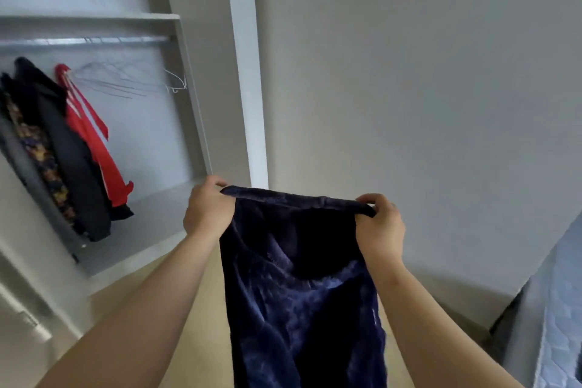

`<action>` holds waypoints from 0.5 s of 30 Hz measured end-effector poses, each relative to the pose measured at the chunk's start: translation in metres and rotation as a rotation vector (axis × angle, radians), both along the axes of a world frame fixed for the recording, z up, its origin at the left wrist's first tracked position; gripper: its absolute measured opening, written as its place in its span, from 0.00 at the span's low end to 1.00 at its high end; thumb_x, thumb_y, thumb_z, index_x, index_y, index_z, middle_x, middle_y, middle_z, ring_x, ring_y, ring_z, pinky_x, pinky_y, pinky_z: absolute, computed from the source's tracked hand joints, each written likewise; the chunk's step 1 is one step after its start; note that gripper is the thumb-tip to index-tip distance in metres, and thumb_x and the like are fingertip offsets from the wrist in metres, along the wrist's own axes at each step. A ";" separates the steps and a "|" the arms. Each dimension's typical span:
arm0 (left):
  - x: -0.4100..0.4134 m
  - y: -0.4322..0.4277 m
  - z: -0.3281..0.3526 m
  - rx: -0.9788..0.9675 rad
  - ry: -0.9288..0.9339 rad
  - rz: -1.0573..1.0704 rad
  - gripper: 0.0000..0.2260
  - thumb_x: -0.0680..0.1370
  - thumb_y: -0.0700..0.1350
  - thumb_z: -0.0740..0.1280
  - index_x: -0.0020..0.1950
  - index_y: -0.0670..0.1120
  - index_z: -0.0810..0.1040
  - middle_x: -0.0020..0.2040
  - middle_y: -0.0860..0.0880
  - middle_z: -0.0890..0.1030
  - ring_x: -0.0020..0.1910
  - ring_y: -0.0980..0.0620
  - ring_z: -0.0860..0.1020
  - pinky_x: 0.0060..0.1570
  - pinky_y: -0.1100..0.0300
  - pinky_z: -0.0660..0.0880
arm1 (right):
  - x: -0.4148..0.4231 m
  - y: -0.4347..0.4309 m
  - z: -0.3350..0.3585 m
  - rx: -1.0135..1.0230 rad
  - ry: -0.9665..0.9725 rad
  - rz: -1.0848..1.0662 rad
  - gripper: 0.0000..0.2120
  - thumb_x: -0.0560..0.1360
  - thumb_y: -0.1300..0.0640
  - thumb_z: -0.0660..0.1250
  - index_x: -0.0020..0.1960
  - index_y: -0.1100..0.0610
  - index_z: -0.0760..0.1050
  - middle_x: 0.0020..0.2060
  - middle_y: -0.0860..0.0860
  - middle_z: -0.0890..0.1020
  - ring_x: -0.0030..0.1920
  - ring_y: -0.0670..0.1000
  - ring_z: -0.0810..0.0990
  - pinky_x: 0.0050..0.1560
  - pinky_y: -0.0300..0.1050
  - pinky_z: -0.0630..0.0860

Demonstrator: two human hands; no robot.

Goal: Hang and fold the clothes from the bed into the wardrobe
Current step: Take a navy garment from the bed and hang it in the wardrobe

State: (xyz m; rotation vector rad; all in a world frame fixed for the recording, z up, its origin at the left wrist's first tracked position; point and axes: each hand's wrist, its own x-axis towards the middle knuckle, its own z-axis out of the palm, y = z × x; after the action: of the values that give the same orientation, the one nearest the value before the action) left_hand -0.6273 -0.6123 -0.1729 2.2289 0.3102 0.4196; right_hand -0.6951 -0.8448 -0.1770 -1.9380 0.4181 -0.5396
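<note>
Clothes [72, 148] hang from the wardrobe rail [82, 41] beside empty hangers [122, 79].

Light soft, even, cool, probably daylight from off frame; you get no hard shadows on wall [425, 72]. Your forearms look dim and warm against pale room. Dark garment [302, 277] swallows detail in upper folds, faint sheen lower down. Whole picture slightly smeared; wire hangers [126, 80] and rail [82, 41] in wardrobe [176, 98] streaked with motion blur. Wide-angle lens bends wardrobe post and shelf lines, tilts bed [560, 309] at right edge. Lower left corner softest, out of focus.
</note>
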 end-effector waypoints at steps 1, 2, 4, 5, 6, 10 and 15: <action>0.004 0.021 0.001 0.012 0.008 0.031 0.07 0.74 0.45 0.61 0.51 0.53 0.71 0.53 0.49 0.75 0.43 0.48 0.75 0.42 0.55 0.72 | 0.010 0.015 0.000 0.022 -0.010 0.004 0.16 0.71 0.67 0.56 0.49 0.49 0.74 0.51 0.51 0.76 0.45 0.51 0.74 0.43 0.45 0.70; 0.008 0.035 0.001 0.020 0.016 0.055 0.08 0.74 0.45 0.62 0.53 0.53 0.72 0.53 0.49 0.75 0.44 0.47 0.76 0.43 0.54 0.73 | 0.016 0.024 0.000 0.054 -0.015 -0.004 0.17 0.71 0.67 0.55 0.49 0.49 0.74 0.49 0.51 0.76 0.44 0.53 0.74 0.42 0.46 0.71; 0.013 0.074 -0.002 0.007 0.027 0.127 0.12 0.72 0.45 0.64 0.56 0.51 0.74 0.55 0.48 0.75 0.45 0.47 0.75 0.47 0.52 0.75 | 0.036 0.048 -0.001 0.144 -0.020 -0.028 0.19 0.70 0.68 0.53 0.49 0.49 0.73 0.44 0.50 0.77 0.42 0.54 0.75 0.41 0.46 0.71; 0.014 0.086 -0.005 -0.012 0.033 0.169 0.13 0.72 0.45 0.64 0.56 0.50 0.75 0.55 0.47 0.75 0.45 0.48 0.75 0.47 0.52 0.75 | 0.041 0.052 -0.001 0.181 -0.022 -0.057 0.20 0.69 0.68 0.53 0.50 0.49 0.74 0.41 0.50 0.77 0.41 0.54 0.75 0.40 0.46 0.71; 0.014 0.107 -0.008 -0.041 0.037 0.236 0.13 0.72 0.44 0.64 0.56 0.51 0.75 0.55 0.47 0.76 0.45 0.48 0.74 0.47 0.53 0.74 | 0.050 0.063 -0.003 0.219 -0.023 -0.065 0.21 0.69 0.68 0.52 0.51 0.48 0.74 0.40 0.49 0.77 0.41 0.54 0.75 0.40 0.45 0.70; 0.017 0.149 -0.016 -0.337 0.075 0.372 0.10 0.75 0.47 0.63 0.55 0.48 0.70 0.49 0.46 0.76 0.42 0.47 0.74 0.44 0.51 0.75 | 0.077 0.097 -0.005 0.321 -0.026 -0.052 0.25 0.68 0.68 0.50 0.53 0.46 0.75 0.44 0.46 0.76 0.44 0.51 0.74 0.43 0.42 0.68; 0.035 0.164 0.002 -1.104 0.124 0.407 0.09 0.79 0.42 0.61 0.59 0.43 0.71 0.50 0.43 0.77 0.48 0.43 0.77 0.38 0.46 0.76 | 0.120 0.147 -0.014 0.300 0.039 0.157 0.22 0.69 0.70 0.52 0.49 0.50 0.77 0.43 0.46 0.79 0.46 0.49 0.76 0.45 0.38 0.70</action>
State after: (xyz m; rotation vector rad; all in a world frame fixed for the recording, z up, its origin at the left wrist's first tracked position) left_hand -0.5922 -0.4487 -0.1708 1.1012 0.8338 0.2211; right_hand -0.5748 -0.6977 -0.1912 -1.6766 0.3469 -0.3176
